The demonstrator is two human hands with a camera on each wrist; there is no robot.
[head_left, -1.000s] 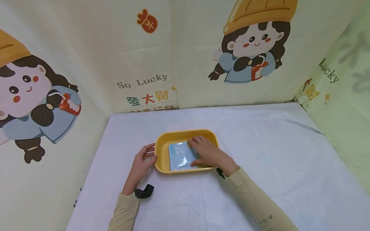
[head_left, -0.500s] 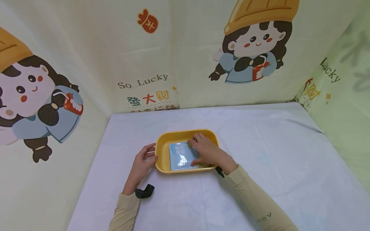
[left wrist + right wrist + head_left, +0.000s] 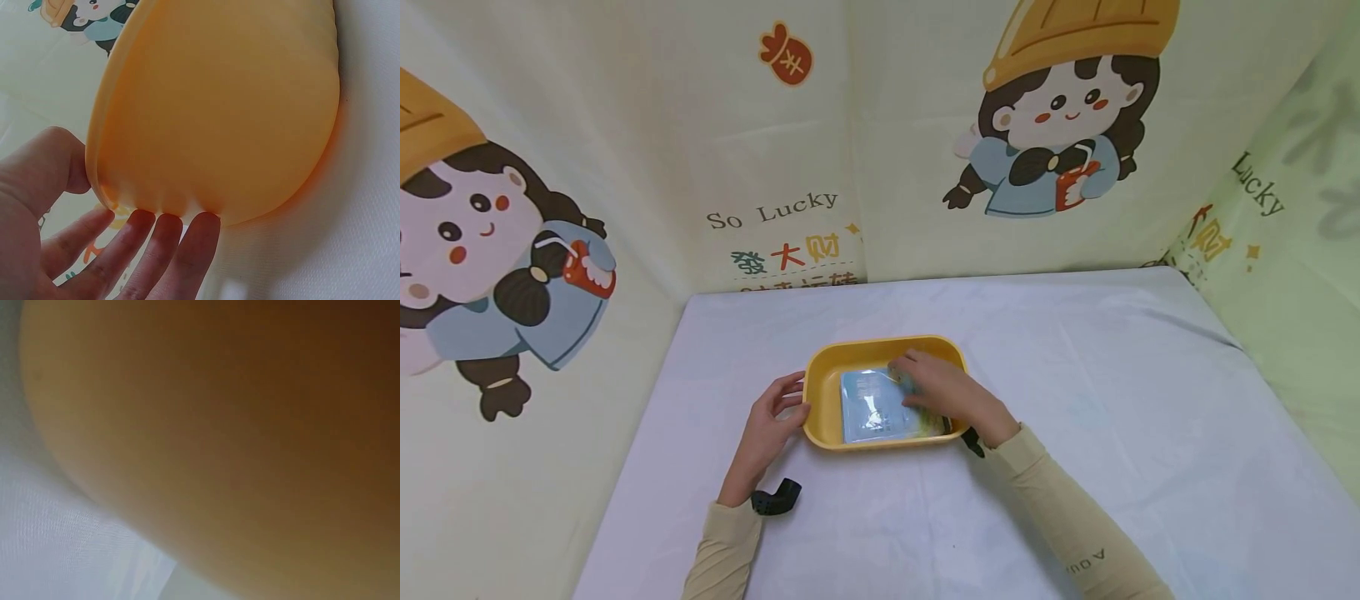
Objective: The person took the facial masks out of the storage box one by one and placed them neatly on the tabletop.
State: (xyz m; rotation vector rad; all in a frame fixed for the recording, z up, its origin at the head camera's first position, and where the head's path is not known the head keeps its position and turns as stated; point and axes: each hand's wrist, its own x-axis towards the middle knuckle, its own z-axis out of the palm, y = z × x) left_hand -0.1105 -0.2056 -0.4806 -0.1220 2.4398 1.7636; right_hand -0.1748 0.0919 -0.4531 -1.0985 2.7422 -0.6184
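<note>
A yellow tray (image 3: 822, 423) stands on the table in the head view. Inside it lies a flat, light-blue packet (image 3: 872, 417) with a glossy wrap and a yellow-green patch near its right end. My left hand (image 3: 770, 429) holds the tray's left end. In the left wrist view, its fingertips (image 3: 169, 226) press on the outer wall and its thumb meets the rim. Over the packet's upper right part is my right hand (image 3: 951, 392), fingers loosely bent, with a gap between thumb and fingertips. Only blurred yellow-brown and white cloth show in the right wrist view.
A white cloth (image 3: 1075, 375) covers the table. Printed cream curtains (image 3: 910, 208) hang behind it and at both sides. Black wrist devices sit at the left wrist (image 3: 777, 497) and right wrist (image 3: 973, 442).
My right thumb has moved up and away from the packet's lower part, toward the fingers. More of the packet's lower right shows. My left hand and the tray have stayed in place.
</note>
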